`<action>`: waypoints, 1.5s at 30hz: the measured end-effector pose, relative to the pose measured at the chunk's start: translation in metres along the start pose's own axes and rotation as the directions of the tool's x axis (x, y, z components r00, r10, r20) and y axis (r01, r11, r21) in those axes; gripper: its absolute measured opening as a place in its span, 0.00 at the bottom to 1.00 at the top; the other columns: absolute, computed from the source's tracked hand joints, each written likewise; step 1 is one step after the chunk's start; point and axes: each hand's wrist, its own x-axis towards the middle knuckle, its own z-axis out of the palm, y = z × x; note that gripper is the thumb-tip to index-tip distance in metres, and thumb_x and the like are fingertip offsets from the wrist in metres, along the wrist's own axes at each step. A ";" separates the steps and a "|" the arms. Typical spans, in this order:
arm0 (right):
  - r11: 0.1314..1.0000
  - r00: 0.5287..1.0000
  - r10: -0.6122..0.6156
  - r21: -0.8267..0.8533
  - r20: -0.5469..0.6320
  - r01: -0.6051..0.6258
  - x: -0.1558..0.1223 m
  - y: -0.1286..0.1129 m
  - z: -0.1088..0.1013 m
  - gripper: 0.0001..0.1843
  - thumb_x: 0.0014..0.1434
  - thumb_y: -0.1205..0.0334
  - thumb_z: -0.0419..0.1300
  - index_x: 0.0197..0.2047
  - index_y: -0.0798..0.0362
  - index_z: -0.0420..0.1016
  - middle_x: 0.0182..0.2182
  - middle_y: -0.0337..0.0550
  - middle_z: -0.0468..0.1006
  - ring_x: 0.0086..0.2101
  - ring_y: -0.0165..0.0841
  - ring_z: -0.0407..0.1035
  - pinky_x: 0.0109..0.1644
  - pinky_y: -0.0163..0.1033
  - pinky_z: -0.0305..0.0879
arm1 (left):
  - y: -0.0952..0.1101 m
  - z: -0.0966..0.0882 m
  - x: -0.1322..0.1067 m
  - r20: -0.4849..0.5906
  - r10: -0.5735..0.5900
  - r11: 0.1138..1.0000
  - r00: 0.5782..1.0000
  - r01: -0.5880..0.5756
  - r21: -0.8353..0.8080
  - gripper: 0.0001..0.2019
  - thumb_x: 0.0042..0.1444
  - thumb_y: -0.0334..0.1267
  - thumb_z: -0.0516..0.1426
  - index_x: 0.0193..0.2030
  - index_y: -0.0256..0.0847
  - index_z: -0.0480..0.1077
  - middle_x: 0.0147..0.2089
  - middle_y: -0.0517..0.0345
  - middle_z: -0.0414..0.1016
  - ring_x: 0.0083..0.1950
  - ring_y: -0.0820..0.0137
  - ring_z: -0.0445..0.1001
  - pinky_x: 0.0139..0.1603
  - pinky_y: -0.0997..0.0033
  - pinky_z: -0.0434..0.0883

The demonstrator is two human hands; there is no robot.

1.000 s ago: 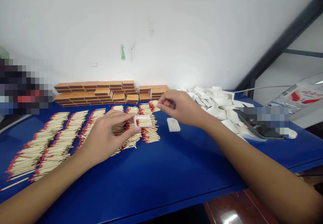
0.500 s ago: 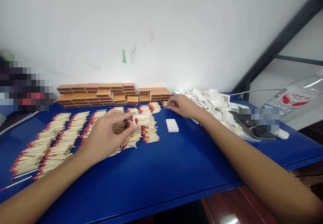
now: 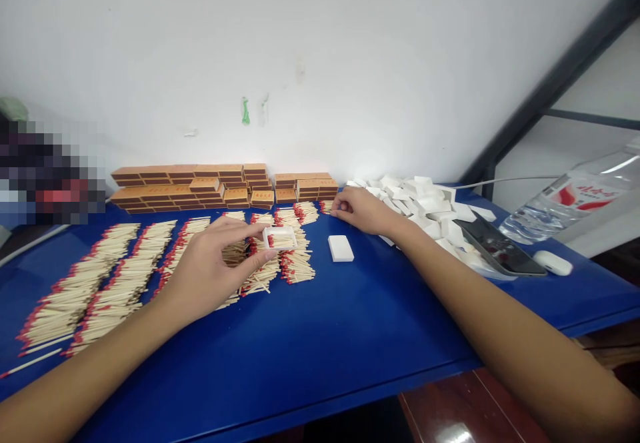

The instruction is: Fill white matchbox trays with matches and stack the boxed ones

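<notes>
My left hand pinches a white matchbox tray between thumb and fingers, holding it above the rows of matches. A few matches show inside or through the tray; which of the two is hard to tell. My right hand is closed, its fingertips on the right end of a small bunch of red-tipped matches at the back. Between the hands, nearer me, another white tray lies face down on the table. Long piles of matches spread in rows to the left.
Stacked orange-brown matchboxes line the wall. A heap of white trays lies right of my right hand. Further right are a phone, a white earbud case and a tilted plastic bottle. The blue table has its front edge below.
Both hands hold almost the same positions. The tray in my left hand is tilted slightly differently, and fewer matches show in it.
</notes>
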 end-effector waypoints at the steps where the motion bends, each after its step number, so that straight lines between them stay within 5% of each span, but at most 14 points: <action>1: 1.000 1.000 0.005 -0.004 0.010 -0.005 0.000 0.000 0.000 0.06 0.62 0.67 0.60 0.33 0.54 0.75 0.33 0.45 0.76 0.31 0.33 0.66 0.36 0.39 0.59 | 0.000 0.000 0.000 0.000 0.000 1.000 1.000 0.000 0.000 0.19 0.61 0.54 0.64 0.53 0.48 0.80 0.48 0.55 0.82 0.49 0.60 0.77 0.51 0.60 0.73; 7: 1.000 1.000 -0.009 0.014 -0.004 0.009 -0.004 -0.012 -0.006 0.07 0.65 0.63 0.59 0.33 0.53 0.72 0.34 0.47 0.76 0.32 0.34 0.66 0.37 0.41 0.59 | 0.000 0.000 0.000 -0.001 -0.003 1.000 1.000 0.003 0.000 0.20 0.61 0.55 0.63 0.53 0.48 0.79 0.48 0.55 0.82 0.49 0.60 0.77 0.52 0.59 0.73; 15: 0.925 0.970 -0.188 0.304 -0.153 0.227 -0.024 -0.093 -0.005 0.06 0.67 0.59 0.59 0.38 0.50 0.73 0.37 0.43 0.74 0.35 0.33 0.67 0.38 0.39 0.63 | -0.001 0.003 -0.001 0.019 -0.002 1.000 1.000 0.002 -0.025 0.21 0.61 0.55 0.63 0.57 0.49 0.78 0.48 0.54 0.82 0.48 0.60 0.76 0.53 0.58 0.72; 20: 0.906 0.951 -0.273 0.292 -0.144 0.305 -0.029 -0.109 0.010 0.06 0.69 0.59 0.58 0.38 0.50 0.71 0.36 0.43 0.73 0.36 0.33 0.67 0.40 0.39 0.63 | 0.001 0.005 -0.002 0.033 -0.041 0.996 0.999 0.043 -0.082 0.22 0.60 0.54 0.64 0.58 0.51 0.78 0.46 0.57 0.83 0.47 0.61 0.76 0.49 0.61 0.73; 24: 0.914 0.957 -0.244 0.293 -0.155 0.280 -0.026 -0.100 0.007 0.07 0.69 0.58 0.58 0.39 0.50 0.72 0.37 0.43 0.74 0.35 0.33 0.67 0.40 0.39 0.62 | 0.001 0.005 -0.002 0.036 -0.059 0.994 0.998 0.062 -0.089 0.21 0.60 0.54 0.64 0.57 0.51 0.79 0.47 0.57 0.83 0.47 0.62 0.76 0.48 0.62 0.73; 28: 0.968 0.965 -0.105 0.197 -0.242 0.155 -0.016 -0.066 -0.010 0.07 0.66 0.58 0.59 0.37 0.51 0.74 0.33 0.43 0.75 0.33 0.33 0.66 0.38 0.40 0.61 | -0.001 0.003 -0.001 0.029 -0.085 0.993 0.996 0.087 -0.082 0.21 0.59 0.55 0.65 0.55 0.50 0.79 0.47 0.57 0.82 0.48 0.62 0.77 0.49 0.62 0.73; 34: 1.000 0.993 0.001 0.018 -0.116 0.001 -0.001 -0.008 -0.009 0.05 0.62 0.64 0.62 0.36 0.54 0.80 0.36 0.46 0.76 0.33 0.34 0.68 0.38 0.40 0.61 | 0.000 0.001 0.001 0.038 -0.094 0.994 0.995 0.096 -0.058 0.21 0.59 0.56 0.64 0.55 0.50 0.79 0.47 0.56 0.82 0.47 0.61 0.77 0.48 0.62 0.73; 38: 1.000 0.999 -0.017 -0.017 -0.044 0.016 0.000 -0.002 -0.001 0.05 0.61 0.68 0.63 0.33 0.54 0.80 0.34 0.45 0.77 0.32 0.33 0.68 0.38 0.39 0.60 | 0.002 0.000 0.001 0.020 -0.094 0.995 0.995 0.094 -0.034 0.22 0.59 0.57 0.64 0.56 0.49 0.79 0.48 0.55 0.82 0.50 0.60 0.77 0.49 0.62 0.72; 45: 0.999 0.996 -0.023 -0.029 -0.084 0.020 0.001 0.003 0.004 0.04 0.62 0.67 0.62 0.39 0.54 0.79 0.36 0.45 0.76 0.33 0.33 0.67 0.38 0.39 0.60 | 0.001 0.000 -0.001 0.005 -0.069 0.997 0.998 0.069 -0.027 0.22 0.59 0.56 0.64 0.56 0.50 0.79 0.47 0.56 0.82 0.49 0.60 0.77 0.49 0.62 0.73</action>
